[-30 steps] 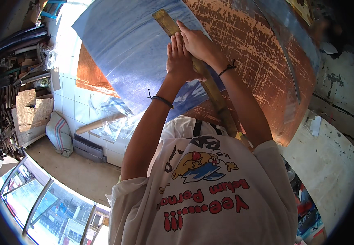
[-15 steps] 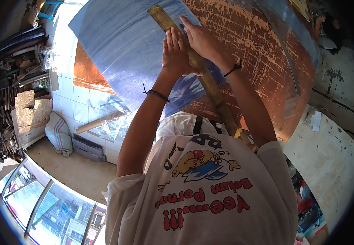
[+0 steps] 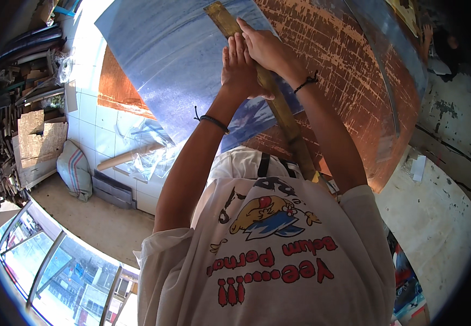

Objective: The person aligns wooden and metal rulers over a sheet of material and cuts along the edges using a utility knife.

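A long, narrow, worn yellow-brown strip (image 3: pixel 287 122) lies slantwise over a blue, streaked sheet (image 3: pixel 175 60), its lower end reaching toward my waist. My left hand (image 3: pixel 239 73) presses flat on the strip and the sheet beside it, fingers stretched out. Just to its right, my right hand (image 3: pixel 268 51) rests on the strip's upper part, index finger extended toward the far end. The other fingers of that hand are mostly hidden beneath it, and I see no tool there. Both wrists wear dark cord bracelets.
Under the sheet is a scuffed reddish-brown board (image 3: pixel 349 92), with a thin dark strip (image 3: pixel 385 70) along its right side. Left on the tiled floor lie clear plastic (image 3: pixel 148 155), a sack (image 3: pixel 75 171) and piled scrap wood (image 3: pixel 39 136). Another person (image 3: pixel 444 51) is partly visible far right.
My right hand has slid left onto the strip, closer to my left hand. The strip and my left hand have shifted slightly right; the whole view has also moved a little.
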Demonstrator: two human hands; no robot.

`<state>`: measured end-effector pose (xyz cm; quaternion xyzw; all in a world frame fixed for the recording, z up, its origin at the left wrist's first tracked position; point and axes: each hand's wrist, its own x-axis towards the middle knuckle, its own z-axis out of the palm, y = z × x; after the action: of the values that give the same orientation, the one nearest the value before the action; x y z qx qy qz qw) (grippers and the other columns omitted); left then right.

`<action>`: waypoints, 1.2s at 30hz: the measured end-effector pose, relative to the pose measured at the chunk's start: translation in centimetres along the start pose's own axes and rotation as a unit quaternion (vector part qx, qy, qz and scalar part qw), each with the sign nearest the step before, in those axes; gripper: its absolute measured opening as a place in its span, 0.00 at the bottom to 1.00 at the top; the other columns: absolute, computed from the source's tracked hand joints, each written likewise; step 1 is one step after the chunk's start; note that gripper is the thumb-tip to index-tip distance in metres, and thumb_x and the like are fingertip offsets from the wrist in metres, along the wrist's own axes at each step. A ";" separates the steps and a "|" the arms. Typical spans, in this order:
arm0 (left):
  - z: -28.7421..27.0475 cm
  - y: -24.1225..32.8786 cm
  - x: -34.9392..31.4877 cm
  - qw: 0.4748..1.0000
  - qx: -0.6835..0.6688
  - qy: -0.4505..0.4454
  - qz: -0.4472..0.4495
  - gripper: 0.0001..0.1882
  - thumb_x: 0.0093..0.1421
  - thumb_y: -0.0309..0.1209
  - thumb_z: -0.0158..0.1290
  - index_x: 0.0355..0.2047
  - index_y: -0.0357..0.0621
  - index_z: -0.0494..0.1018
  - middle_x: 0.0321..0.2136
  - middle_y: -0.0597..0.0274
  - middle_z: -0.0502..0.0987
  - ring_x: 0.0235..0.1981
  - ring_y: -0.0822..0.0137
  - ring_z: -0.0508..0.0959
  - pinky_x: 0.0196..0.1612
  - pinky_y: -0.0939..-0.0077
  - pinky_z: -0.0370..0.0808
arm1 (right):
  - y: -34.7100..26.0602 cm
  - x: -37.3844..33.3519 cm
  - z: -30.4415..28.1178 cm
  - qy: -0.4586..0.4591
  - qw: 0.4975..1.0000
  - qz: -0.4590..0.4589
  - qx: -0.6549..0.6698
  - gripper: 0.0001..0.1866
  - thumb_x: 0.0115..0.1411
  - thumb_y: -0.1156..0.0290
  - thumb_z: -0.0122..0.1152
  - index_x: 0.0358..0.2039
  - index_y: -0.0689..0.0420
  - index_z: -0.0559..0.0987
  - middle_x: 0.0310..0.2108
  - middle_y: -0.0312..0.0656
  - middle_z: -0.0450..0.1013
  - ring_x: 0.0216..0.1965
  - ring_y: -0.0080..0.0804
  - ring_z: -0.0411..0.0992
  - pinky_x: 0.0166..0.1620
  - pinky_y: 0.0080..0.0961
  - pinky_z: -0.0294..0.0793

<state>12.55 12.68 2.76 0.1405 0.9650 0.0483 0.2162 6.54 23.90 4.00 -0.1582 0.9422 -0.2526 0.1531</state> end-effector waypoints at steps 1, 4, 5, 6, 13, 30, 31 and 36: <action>0.0 0.0 0.0 1.000 -0.001 -0.002 0.000 0.84 0.34 0.76 0.63 0.71 0.27 0.32 0.73 0.34 0.31 0.75 0.40 0.30 0.74 0.49 0.35 | 0.1 0.1 0.0 -0.002 1.000 0.001 0.000 0.27 0.74 0.62 0.40 0.72 0.44 0.57 0.34 0.58 0.78 0.35 0.54 0.79 0.38 0.47 0.78; 0.1 -0.1 0.1 1.000 0.004 -0.001 -0.001 0.84 0.34 0.76 0.63 0.72 0.28 0.31 0.73 0.34 0.31 0.75 0.40 0.30 0.74 0.49 0.34 | 0.2 0.3 0.0 -0.013 0.999 -0.016 -0.046 0.28 0.73 0.62 0.41 0.72 0.48 0.57 0.32 0.58 0.77 0.32 0.54 0.78 0.36 0.47 0.77; 0.2 -0.1 0.0 1.000 0.002 -0.002 0.000 0.84 0.34 0.76 0.63 0.72 0.28 0.31 0.73 0.34 0.31 0.75 0.40 0.31 0.74 0.49 0.34 | 0.2 0.1 0.0 -0.008 0.999 -0.018 -0.031 0.28 0.73 0.63 0.42 0.72 0.51 0.56 0.33 0.58 0.77 0.32 0.54 0.78 0.36 0.46 0.77; 0.2 -0.2 0.0 1.000 0.001 -0.002 0.001 0.84 0.34 0.76 0.63 0.72 0.28 0.31 0.73 0.34 0.31 0.75 0.40 0.31 0.74 0.49 0.34 | 0.2 0.0 0.1 -0.004 1.000 -0.020 -0.017 0.29 0.72 0.64 0.44 0.72 0.53 0.56 0.33 0.58 0.77 0.32 0.54 0.77 0.36 0.45 0.77; 0.0 -0.1 0.0 1.000 -0.023 0.009 0.009 0.84 0.35 0.75 0.64 0.71 0.26 0.31 0.72 0.31 0.31 0.74 0.38 0.30 0.74 0.47 0.37 | 2.2 0.5 2.0 0.087 0.993 -0.076 0.036 0.29 0.72 0.68 0.45 0.71 0.52 0.57 0.35 0.58 0.77 0.35 0.55 0.77 0.39 0.45 0.77; 0.4 -0.2 0.2 1.000 -0.003 -0.010 0.003 0.84 0.35 0.77 0.62 0.71 0.28 0.30 0.72 0.32 0.29 0.74 0.38 0.29 0.74 0.47 0.37 | 0.3 -0.1 -0.1 -0.015 0.998 -0.013 -0.066 0.27 0.72 0.64 0.42 0.70 0.52 0.60 0.31 0.57 0.78 0.30 0.55 0.78 0.35 0.46 0.78; 0.3 -0.1 0.2 1.000 -0.002 -0.009 0.005 0.84 0.35 0.77 0.62 0.71 0.28 0.30 0.72 0.32 0.29 0.74 0.38 0.29 0.74 0.47 0.37 | 0.5 -0.3 -0.1 -0.014 0.998 -0.011 -0.067 0.27 0.72 0.64 0.42 0.70 0.52 0.60 0.31 0.57 0.78 0.30 0.55 0.78 0.35 0.46 0.78; 0.7 -0.2 0.2 1.000 -0.006 0.004 0.007 0.84 0.34 0.77 0.62 0.72 0.29 0.31 0.72 0.31 0.29 0.74 0.37 0.29 0.74 0.47 0.37 | 0.0 -2.6 -0.9 -0.034 0.997 -0.004 -0.074 0.28 0.71 0.67 0.43 0.71 0.54 0.59 0.30 0.59 0.78 0.29 0.54 0.78 0.34 0.45 0.77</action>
<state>12.59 12.53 2.04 0.1457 0.9646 0.0558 0.2125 8.58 25.32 5.30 -0.1819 0.9518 -0.1770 0.1720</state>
